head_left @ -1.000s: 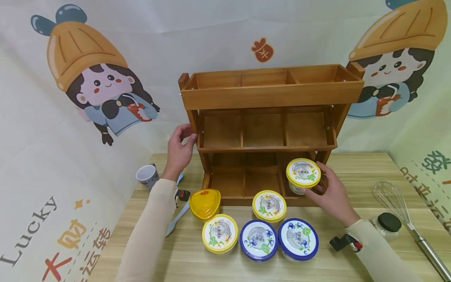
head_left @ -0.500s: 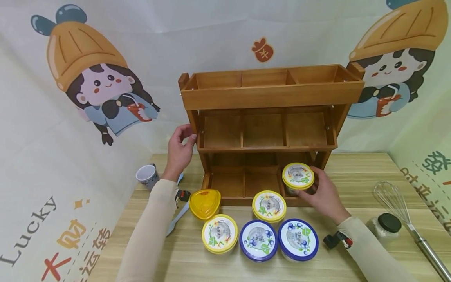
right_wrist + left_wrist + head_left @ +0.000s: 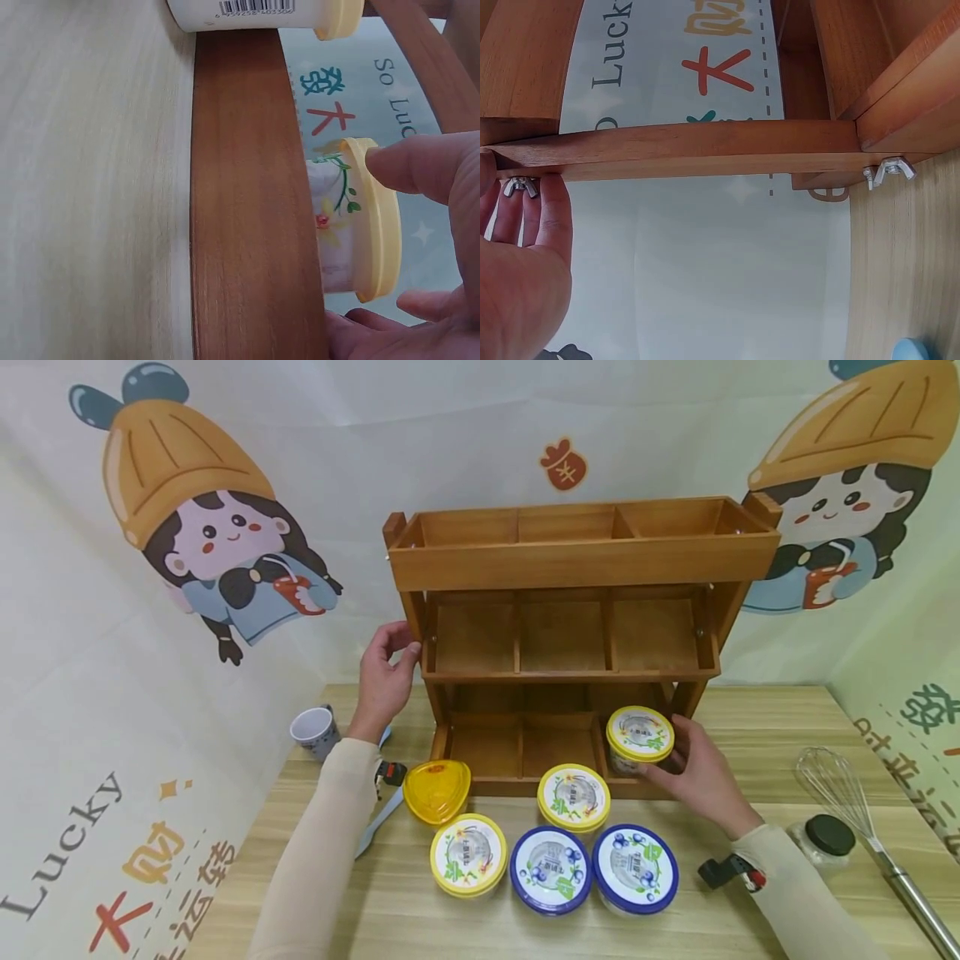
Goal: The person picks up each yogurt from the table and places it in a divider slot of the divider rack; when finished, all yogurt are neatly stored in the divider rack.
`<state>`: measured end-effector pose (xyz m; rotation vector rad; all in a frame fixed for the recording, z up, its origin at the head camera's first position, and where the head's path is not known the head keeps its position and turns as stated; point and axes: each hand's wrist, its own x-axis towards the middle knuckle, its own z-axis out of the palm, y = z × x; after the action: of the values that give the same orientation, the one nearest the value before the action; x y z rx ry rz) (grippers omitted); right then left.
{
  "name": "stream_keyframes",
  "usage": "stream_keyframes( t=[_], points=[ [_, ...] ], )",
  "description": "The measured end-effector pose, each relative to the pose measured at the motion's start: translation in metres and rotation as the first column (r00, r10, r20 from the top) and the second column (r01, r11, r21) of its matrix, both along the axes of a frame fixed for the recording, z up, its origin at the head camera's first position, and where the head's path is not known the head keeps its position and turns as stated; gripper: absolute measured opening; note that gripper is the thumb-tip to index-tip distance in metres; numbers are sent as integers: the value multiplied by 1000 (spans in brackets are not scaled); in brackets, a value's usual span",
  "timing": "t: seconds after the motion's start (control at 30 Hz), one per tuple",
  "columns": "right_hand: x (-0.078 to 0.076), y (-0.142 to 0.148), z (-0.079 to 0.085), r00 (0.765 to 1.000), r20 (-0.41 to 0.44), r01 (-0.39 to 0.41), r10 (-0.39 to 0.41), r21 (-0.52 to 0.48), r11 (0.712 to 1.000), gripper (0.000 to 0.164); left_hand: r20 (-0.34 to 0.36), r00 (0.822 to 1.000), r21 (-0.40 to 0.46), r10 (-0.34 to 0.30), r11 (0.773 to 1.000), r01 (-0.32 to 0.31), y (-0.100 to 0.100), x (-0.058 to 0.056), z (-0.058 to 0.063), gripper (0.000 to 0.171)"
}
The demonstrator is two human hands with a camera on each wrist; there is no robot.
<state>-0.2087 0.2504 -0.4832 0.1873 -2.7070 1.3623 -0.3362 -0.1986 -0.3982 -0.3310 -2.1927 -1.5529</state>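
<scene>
A three-tier brown wooden rack (image 3: pixel 585 567), with divided compartments, stands against the backdrop. At its left side, my left hand (image 3: pixel 385 681) grips the upright post (image 3: pixel 705 146), fingers beside a metal wing nut (image 3: pixel 520 186). My right hand (image 3: pixel 708 777) holds a yellow-lidded tub (image 3: pixel 640 735) at the bottom tier's right compartment, thumb in front by the lid rim. In the right wrist view this tub (image 3: pixel 341 225) sits behind the rack's front board (image 3: pixel 247 202). Two more yellow-lidded tubs, one nearer the rack (image 3: pixel 573 797) and one farther left (image 3: pixel 468 856), stand on the table.
Two blue-lidded tubs, left (image 3: pixel 551 871) and right (image 3: pixel 635 868), stand in front. A yellow triangular container (image 3: pixel 437 792), a blue utensil (image 3: pixel 378 822) and a mug (image 3: pixel 315 733) are at left. A black-lidded jar (image 3: pixel 825 839) and a whisk (image 3: pixel 862 822) lie right.
My right hand has lowered the yellow-lidded tub into the bottom right compartment and shifted it left, then slightly back right. The left hand stays at the post.
</scene>
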Motion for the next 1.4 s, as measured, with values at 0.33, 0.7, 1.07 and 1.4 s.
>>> stream_keyframes(
  t=[0.33, 0.7, 1.07, 1.4],
  points=[
    [24, 8, 7, 999, -32, 10, -9, 29, 1000, 92, -1, 1000, 2, -3, 1000, 3, 1, 2, 1, 35],
    [53, 2, 7, 991, -116, -64, 68, 33, 997, 69, 6, 1000, 23, -1, 1000, 1, 0, 2, 1, 34],
    [77, -10, -5, 962, -176, -212, 211, 13, 977, 54, 23, 1000, 15, -1, 1000, 0, 2, 3, 0, 35],
    [97, -12, -5, 926, -156, -334, 343, 78, 939, 59, 24, 1000, 17, 1, 1000, -1, 1, 2, 0, 35]
  ],
)
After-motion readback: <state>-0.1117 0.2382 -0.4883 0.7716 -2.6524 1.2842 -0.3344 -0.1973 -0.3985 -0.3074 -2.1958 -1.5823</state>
